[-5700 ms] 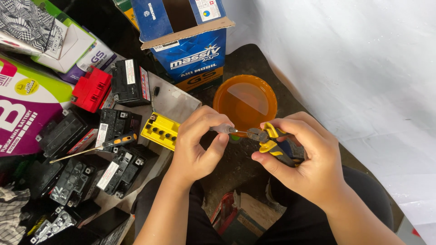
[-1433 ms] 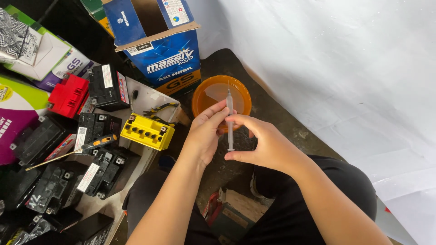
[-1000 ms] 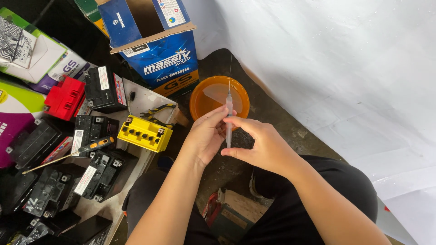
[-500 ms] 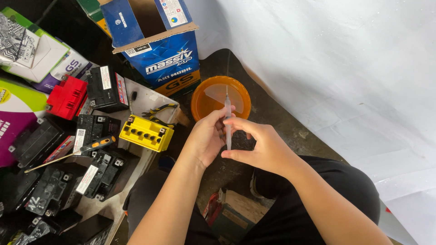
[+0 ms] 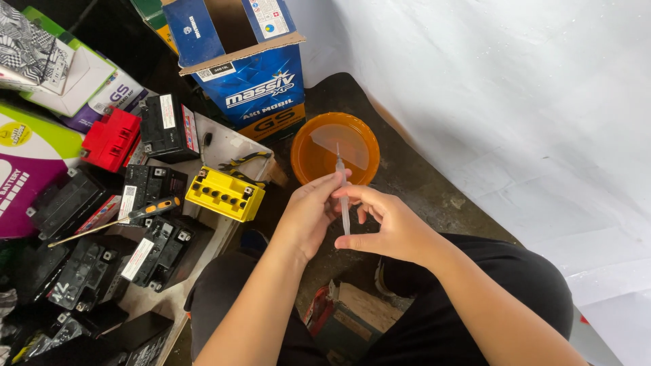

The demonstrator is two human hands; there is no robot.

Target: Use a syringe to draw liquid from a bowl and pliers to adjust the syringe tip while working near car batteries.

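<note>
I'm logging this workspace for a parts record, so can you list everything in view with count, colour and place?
syringe: 1, clear, held upright between both hands
bowl: 1, orange, on the dark floor ahead of the hands
yellow battery: 1, yellow, on the board left of the hands
red battery: 1, red, far left
black batteries: several, black, clustered at left
screwdriver: 1, orange and black handle, lying across the black batteries
pliers: 1, behind the yellow battery
cardboard box: 1, blue, open, top centre
white sheet: 1, right side
left hand: 1, on the syringe
right hand: 1, on the syringe
</note>
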